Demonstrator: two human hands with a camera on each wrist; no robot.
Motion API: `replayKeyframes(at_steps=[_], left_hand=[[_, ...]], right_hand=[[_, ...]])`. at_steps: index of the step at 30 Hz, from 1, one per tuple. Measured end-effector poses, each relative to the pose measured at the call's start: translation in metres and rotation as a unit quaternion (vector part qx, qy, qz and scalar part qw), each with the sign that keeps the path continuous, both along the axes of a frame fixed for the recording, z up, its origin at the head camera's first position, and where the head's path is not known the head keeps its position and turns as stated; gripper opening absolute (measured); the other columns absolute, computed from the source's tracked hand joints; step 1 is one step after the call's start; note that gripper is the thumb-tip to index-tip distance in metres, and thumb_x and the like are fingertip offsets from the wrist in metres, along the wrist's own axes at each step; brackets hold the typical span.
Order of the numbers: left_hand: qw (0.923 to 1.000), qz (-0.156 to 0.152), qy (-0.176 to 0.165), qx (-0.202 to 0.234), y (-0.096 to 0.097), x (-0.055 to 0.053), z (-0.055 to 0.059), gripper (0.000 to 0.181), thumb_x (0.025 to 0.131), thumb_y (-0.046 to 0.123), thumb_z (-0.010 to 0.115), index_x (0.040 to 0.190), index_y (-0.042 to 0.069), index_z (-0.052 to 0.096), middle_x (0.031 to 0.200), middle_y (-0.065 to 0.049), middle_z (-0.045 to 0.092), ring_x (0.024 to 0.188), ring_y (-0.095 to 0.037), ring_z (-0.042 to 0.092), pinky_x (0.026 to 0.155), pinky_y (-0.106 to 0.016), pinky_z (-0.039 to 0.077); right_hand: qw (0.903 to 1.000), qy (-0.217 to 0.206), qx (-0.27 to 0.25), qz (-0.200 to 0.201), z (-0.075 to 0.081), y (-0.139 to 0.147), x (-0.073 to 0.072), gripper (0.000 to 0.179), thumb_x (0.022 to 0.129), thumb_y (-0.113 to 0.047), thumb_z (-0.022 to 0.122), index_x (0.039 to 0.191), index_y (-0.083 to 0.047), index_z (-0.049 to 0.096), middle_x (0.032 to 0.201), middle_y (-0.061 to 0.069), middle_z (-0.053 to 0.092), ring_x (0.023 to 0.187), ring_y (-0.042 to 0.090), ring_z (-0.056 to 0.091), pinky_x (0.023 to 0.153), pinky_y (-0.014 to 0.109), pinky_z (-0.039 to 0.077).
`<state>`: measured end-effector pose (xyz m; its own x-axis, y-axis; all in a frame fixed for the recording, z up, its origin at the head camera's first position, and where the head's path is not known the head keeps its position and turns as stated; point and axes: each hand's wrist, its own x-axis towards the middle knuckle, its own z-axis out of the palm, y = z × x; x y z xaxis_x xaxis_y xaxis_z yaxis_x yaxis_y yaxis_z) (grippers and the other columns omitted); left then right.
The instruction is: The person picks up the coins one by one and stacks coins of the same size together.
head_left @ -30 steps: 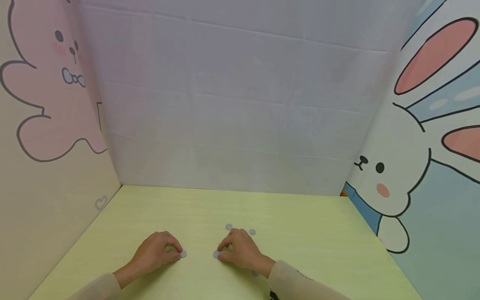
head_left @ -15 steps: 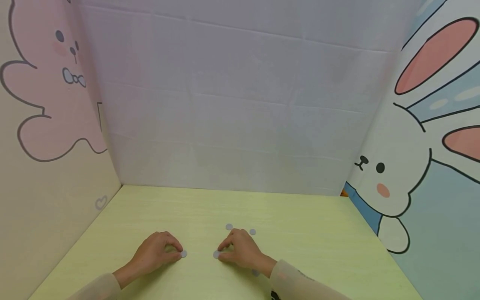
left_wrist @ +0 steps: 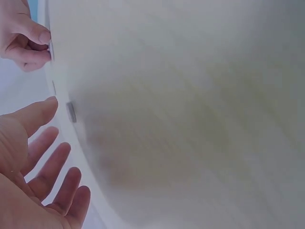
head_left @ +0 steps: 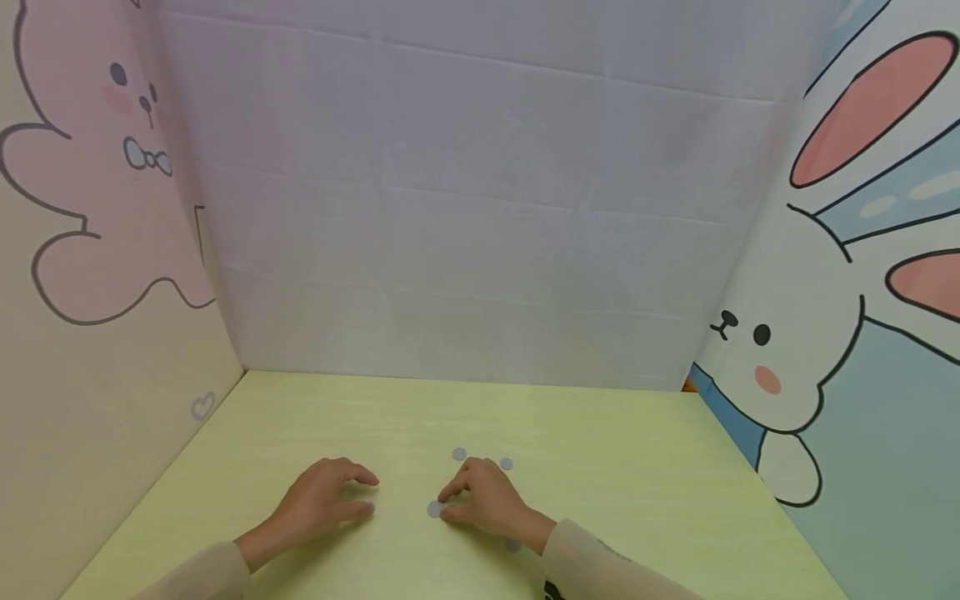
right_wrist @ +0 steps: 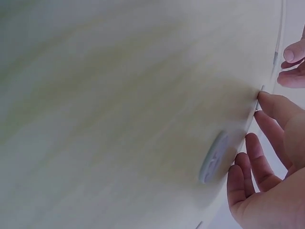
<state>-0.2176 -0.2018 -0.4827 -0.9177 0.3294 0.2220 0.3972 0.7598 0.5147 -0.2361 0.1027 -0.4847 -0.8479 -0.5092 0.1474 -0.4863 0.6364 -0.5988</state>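
My left hand [head_left: 318, 498] has its thumb and index finger spread apart beside a small grey disc [head_left: 372, 507]. The thumb overlaps that disc in the head view, while the left wrist view shows the same disc [left_wrist: 71, 112] lying flat, away from the fingertips. My right hand [head_left: 487, 504] pinches another grey disc [head_left: 433, 509] at its edge between thumb and index finger, low at the tabletop. Under the right wrist lies a third disc [head_left: 513, 545], partly covered; raised marks show on its face in the right wrist view.
Two more grey discs, a left one [head_left: 459, 454] and a right one [head_left: 507, 464], lie just beyond the right hand on the pale yellow-green table [head_left: 337, 417]. A white sheet [head_left: 465, 208] closes off the back, and printed panels with a bear and a rabbit [head_left: 795, 333] flank the sides.
My left hand has let go of its disc: the index finger has lifted off and the fingers have spread. The right hand keeps its pinch in nearly the same place.
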Motion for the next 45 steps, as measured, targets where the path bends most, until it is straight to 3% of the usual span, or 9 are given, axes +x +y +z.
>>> replayKeyframes(at_steps=[13,24,34,45], left_hand=[[0.9998,-0.015,0.009,-0.009,0.038,-0.003,0.003,0.029,0.079,0.033,0.094,0.103,0.025,0.081,0.108,0.011,0.075,0.107,-0.024,0.066,0.094,-0.049,0.055],[0.9983,-0.054,0.014,-0.015,0.061,-0.006,-0.001,0.027,0.079,0.03,0.095,0.101,0.022,0.083,0.103,0.012,0.075,0.101,-0.02,0.068,0.089,-0.045,0.057],[0.997,-0.072,0.028,-0.011,0.07,-0.007,-0.005,0.021,0.079,0.024,0.095,0.097,0.02,0.084,0.101,0.012,0.076,0.098,-0.019,0.07,0.094,-0.052,0.057],[0.998,-0.057,0.025,-0.006,0.077,-0.007,-0.008,0.016,0.08,0.022,0.094,0.092,0.021,0.085,0.099,0.013,0.076,0.098,-0.019,0.067,0.086,-0.045,0.058]], right_hand=[[0.9997,-0.016,0.0,-0.018,0.0,-0.003,0.001,0.012,0.083,-0.021,0.093,0.094,-0.02,0.087,0.094,-0.011,0.066,0.086,0.009,0.053,0.074,0.022,0.041],[0.9999,-0.004,-0.002,-0.009,-0.002,-0.002,-0.002,0.013,0.083,-0.019,0.093,0.095,-0.019,0.087,0.092,-0.01,0.069,0.085,0.01,0.055,0.076,0.021,0.043],[1.0,0.0,-0.002,-0.007,0.0,-0.002,-0.002,0.012,0.084,-0.019,0.092,0.095,-0.018,0.087,0.093,-0.008,0.07,0.086,0.012,0.057,0.076,0.021,0.045],[0.9999,-0.004,-0.005,-0.011,0.002,-0.003,0.001,0.011,0.084,-0.018,0.093,0.093,-0.018,0.087,0.094,-0.009,0.071,0.088,0.014,0.058,0.078,0.023,0.045]])
